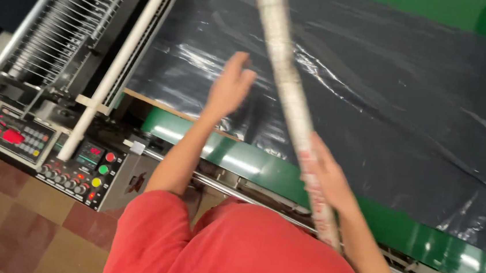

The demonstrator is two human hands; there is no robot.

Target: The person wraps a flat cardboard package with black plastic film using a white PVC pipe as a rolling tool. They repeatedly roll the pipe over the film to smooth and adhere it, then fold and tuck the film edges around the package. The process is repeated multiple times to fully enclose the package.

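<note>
Presently, right hand (325, 180) is clamped around a long pale cardboard tube (289, 94), slanting upward across black plastic sheeting (386, 84). Left hand (231, 86), fingers spread apart and holding nothing, hovers over the sheeting's near edge on the green worktop (252, 166).

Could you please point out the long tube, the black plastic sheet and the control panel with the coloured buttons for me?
Tube (286, 70), head view, on its middle stretch above the right hand.
Black sheet (386, 78), head view, on its flat centre.
Control panel (81, 173), head view, on its face among the buttons.
</note>
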